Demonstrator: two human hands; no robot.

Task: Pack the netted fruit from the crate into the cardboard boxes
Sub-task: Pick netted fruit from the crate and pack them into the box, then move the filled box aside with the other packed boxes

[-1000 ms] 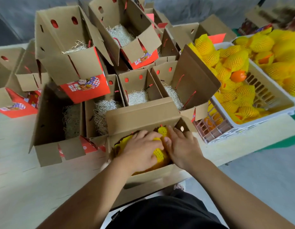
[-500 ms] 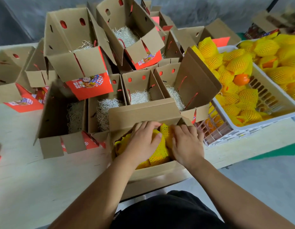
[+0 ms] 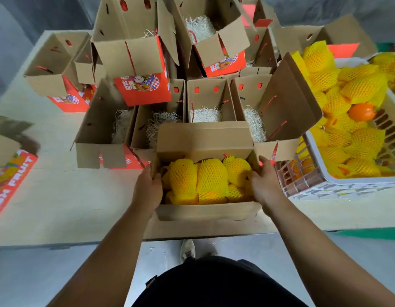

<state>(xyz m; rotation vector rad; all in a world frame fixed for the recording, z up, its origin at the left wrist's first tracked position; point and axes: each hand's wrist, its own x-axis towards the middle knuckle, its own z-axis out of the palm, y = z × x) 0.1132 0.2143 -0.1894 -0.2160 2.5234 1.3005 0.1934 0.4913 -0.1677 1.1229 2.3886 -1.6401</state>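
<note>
Your left hand point(image 3: 147, 187) and right hand point(image 3: 264, 183) grip opposite short ends of the box point(image 3: 205, 210). Its long axis runs left-right between them; netted fruit point(image 3: 211, 182) fills it.

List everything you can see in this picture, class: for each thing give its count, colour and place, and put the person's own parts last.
Packed box: one, brown cardboard, table's near edge, between the hands.
Netted fruit in that box: at least five showing, yellow foam netting.
Open boxes with shredded padding: several, brown with red printed panels, stacked and standing behind the packed box.
Flat red box: one, lettered FRESH FRUIT, far left.
Crate: one, white plastic, right of the packed box.
Netted fruit in the crate: many, yellow netting.
Bare fruit: one, orange, amid the netted ones.
Table: one, pale wood.
Shoe: one, pale, on the floor.
Left hand: on the box's left wall.
Right hand: on its right wall.
</note>
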